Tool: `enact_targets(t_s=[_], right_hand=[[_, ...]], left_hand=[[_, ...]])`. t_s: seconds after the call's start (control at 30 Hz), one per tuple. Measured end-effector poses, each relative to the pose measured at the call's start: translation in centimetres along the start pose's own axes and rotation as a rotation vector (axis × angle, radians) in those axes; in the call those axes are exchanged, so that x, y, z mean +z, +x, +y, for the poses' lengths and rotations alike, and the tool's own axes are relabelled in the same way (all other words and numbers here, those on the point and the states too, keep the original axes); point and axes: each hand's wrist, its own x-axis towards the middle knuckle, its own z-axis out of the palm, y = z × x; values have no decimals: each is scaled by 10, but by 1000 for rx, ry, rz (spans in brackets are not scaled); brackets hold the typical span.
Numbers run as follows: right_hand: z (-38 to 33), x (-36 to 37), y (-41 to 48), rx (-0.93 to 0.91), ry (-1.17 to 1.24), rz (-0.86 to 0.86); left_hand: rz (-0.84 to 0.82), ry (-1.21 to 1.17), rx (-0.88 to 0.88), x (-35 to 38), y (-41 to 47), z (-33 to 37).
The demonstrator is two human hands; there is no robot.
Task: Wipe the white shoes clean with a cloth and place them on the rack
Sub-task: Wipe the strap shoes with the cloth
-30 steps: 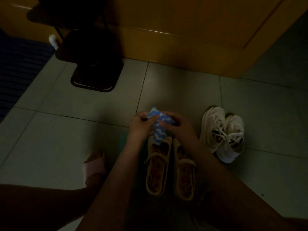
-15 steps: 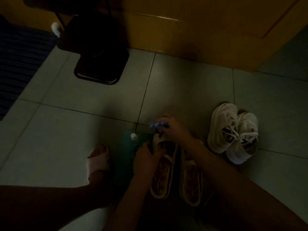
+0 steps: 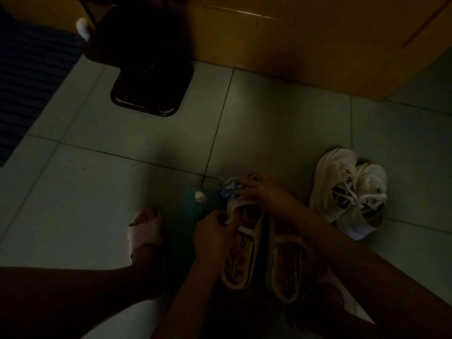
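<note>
Holding cloth [image 3: 228,188] at shoe [image 3: 241,253] toe.
The right hand [image 3: 261,192] is clutching it, the left hand [image 3: 212,232] gripping the rim; open floor [image 3: 146,133] ahead.

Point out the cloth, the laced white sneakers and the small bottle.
cloth [image 3: 228,188], head view, on the bunched blue-and-white fabric.
white sneakers [image 3: 327,182], head view, on the side of the one nearer the cloth.
bottle [image 3: 200,196], head view, on its white cap.

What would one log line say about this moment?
step: wiping strap shoe | left hand: grips its side | right hand: holds cloth at toe | white sneakers: on floor, untouched
</note>
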Motion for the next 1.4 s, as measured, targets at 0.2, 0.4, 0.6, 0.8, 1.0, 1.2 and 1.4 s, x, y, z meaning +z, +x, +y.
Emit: enact_targets(t_s=[0.2,0.4,0.6,0.8,1.0,1.2,1.4], right_hand=[[1,-8,1,189,144,121],[-23,10,3,319,277,243],[-30,12,-2,187,275,109],[-17,-3,-4,303,283,173],[-7,-8,1,475,367,410],[-36,9,-1,473,394,364],[-45,15,-9,269,278,58]], left_hand=[[-24,-36,14,-2,-2,1],[-27,-53,24,-3,-3,2],[-16,-42,20,-2,0,0],[-10,-60,15,-3,-1,-2],[-40,-63,14,-3,0,-4],[-28,-62,13,-1,1,-3],[-14,-41,11,-3,0,-3]])
